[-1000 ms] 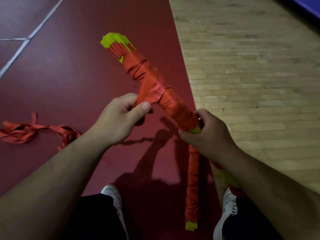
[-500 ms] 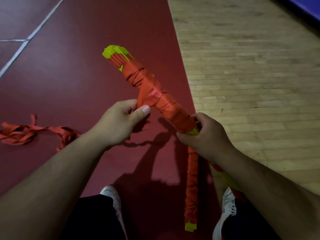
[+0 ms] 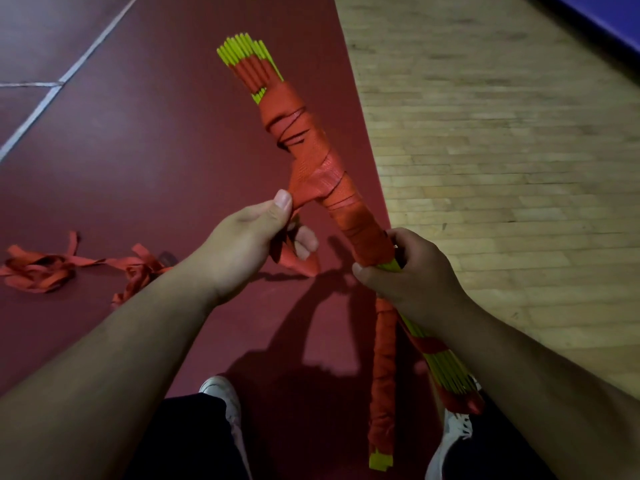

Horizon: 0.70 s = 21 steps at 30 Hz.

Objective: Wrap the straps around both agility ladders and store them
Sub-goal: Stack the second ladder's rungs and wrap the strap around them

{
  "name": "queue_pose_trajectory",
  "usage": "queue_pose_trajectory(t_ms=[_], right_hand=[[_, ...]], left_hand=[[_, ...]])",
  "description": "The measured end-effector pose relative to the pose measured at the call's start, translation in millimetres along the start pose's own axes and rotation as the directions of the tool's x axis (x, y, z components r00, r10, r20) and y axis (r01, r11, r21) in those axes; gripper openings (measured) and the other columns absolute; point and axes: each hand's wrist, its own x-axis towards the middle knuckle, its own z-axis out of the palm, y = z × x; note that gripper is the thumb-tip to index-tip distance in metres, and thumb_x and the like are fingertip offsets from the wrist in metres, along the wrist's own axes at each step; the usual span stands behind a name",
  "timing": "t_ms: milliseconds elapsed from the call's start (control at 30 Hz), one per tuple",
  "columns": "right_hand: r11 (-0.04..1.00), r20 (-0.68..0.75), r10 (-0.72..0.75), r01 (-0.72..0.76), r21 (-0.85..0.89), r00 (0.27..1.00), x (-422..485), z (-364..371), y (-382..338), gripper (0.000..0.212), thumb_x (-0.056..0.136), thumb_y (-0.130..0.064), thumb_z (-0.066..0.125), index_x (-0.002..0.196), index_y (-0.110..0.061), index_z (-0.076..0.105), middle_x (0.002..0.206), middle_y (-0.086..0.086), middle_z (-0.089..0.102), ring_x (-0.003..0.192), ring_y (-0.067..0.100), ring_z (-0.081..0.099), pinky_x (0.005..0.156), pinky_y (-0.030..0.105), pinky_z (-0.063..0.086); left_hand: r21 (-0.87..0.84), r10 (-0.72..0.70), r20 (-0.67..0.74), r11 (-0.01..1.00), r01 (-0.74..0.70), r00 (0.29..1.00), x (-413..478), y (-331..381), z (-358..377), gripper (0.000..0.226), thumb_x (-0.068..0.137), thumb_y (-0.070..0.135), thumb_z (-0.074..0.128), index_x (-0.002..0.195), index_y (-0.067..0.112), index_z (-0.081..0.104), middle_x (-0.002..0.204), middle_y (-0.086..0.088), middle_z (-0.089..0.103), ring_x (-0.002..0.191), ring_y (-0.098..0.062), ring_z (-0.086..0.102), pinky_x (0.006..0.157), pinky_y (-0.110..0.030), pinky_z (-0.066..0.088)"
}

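Note:
A bundle of yellow-green ladder rungs wound in orange strap slants from upper centre down to my right hand, which grips the bundle near its middle. My left hand pinches the free end of the orange strap between thumb and fingers, just left of the bundle. A second bundle, fully wound in orange with a yellow-green tip, lies on the floor below my right hand. The lower rungs of the held bundle run under my right forearm.
A loose tangle of orange strap lies on the dark red floor mat at the left. Light wooden flooring fills the right side. My white shoes show at the bottom, and a blue mat edge sits at top right.
The held bundle has swung to a steeper angle, its far end turned toward the right. My left hand has shifted its grip, thumb now on top of the strap end.

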Motion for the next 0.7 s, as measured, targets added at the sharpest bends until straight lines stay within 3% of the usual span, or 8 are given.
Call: queue_pose_trajectory(t_ms=[67,167,300,400,567,600,700], right_hand=[[0.999,0.019,0.032,-0.032,-0.006,0.999,1.5,-0.7,2.5,0.032,0.064,-0.051,0.078,0.087,-0.033,0.065,0.07,-0.009,0.068,0.064,0.015,0.067,0.068,0.043,0.057],[0.997,0.063,0.074,-0.076,0.025,0.995,3.1,0.1,3.1,0.036,0.061,-0.055,0.077,0.085,-0.032,0.066,0.069,-0.006,0.067,0.062,0.016,0.066,0.07,0.047,0.057],[0.988,0.174,0.067,-0.09,0.126,0.982,0.0,0.6,-2.2,0.018,0.082,-0.026,0.08,0.092,-0.019,0.067,0.081,0.016,0.07,0.058,0.017,0.063,0.062,0.04,0.055],[0.978,0.246,0.053,-0.1,0.182,0.968,-2.1,0.3,-5.0,0.013,0.087,-0.017,0.075,0.093,-0.011,0.065,0.076,0.016,0.066,0.059,0.02,0.06,0.055,0.028,0.052],[0.943,0.4,0.037,-0.165,0.29,0.916,-4.7,0.4,-6.7,0.014,0.088,-0.012,0.072,0.091,-0.008,0.059,0.075,0.016,0.062,0.06,0.027,0.056,0.052,0.028,0.048],[0.935,0.43,0.03,-0.178,0.306,0.902,-5.3,1.0,-6.7,0.016,0.085,-0.016,0.072,0.09,-0.008,0.059,0.075,0.017,0.062,0.059,0.026,0.056,0.052,0.028,0.047],[0.896,0.523,0.022,-0.249,0.367,0.852,-7.1,2.3,-6.6,0.022,0.075,-0.025,0.071,0.085,-0.01,0.06,0.073,0.017,0.062,0.057,0.027,0.057,0.051,0.03,0.047]], left_hand=[[0.053,0.002,-0.031,0.999,0.0,1.0,-0.6,-1.3,0.8,0.057,0.106,0.042,0.031,0.087,0.004,0.069,0.071,-0.002,0.069,0.055,-0.009,0.056,0.056,-0.023,0.044],[0.061,0.064,-0.082,0.996,-0.059,0.995,0.1,-8.5,-1.2,0.05,0.101,0.05,0.039,0.082,0.011,0.064,0.065,-0.004,0.064,0.055,-0.025,0.053,0.05,-0.046,0.045],[-0.168,0.061,-0.103,0.983,-0.078,0.993,3.0,-9.3,2.0,0.035,0.1,0.042,0.045,0.08,0.015,0.054,0.064,0.001,0.049,0.058,-0.021,0.048,0.056,-0.034,0.05],[-0.202,0.041,-0.1,0.978,-0.061,0.994,3.9,-8.6,4.6,0.033,0.098,0.045,0.046,0.083,0.017,0.056,0.068,-0.002,0.042,0.061,-0.024,0.033,0.055,-0.03,0.04],[-0.21,-0.018,-0.108,0.978,-0.005,0.994,0.1,-3.0,8.1,0.052,0.073,0.078,0.053,0.088,0.032,0.071,0.098,-0.009,0.044,0.074,-0.028,0.034,0.061,-0.039,0.04],[-0.247,-0.003,-0.086,0.969,-0.018,0.996,-0.9,-1.9,8.5,0.055,0.07,0.081,0.057,0.092,0.034,0.071,0.096,-0.012,0.042,0.072,-0.027,0.03,0.059,-0.036,0.04],[-0.253,0.082,0.009,0.964,-0.077,0.997,0.0,-6.7,5.7,0.083,0.065,0.086,0.061,0.11,0.016,0.062,0.08,-0.03,0.038,0.064,-0.028,0.02,0.053,-0.031,0.036]])
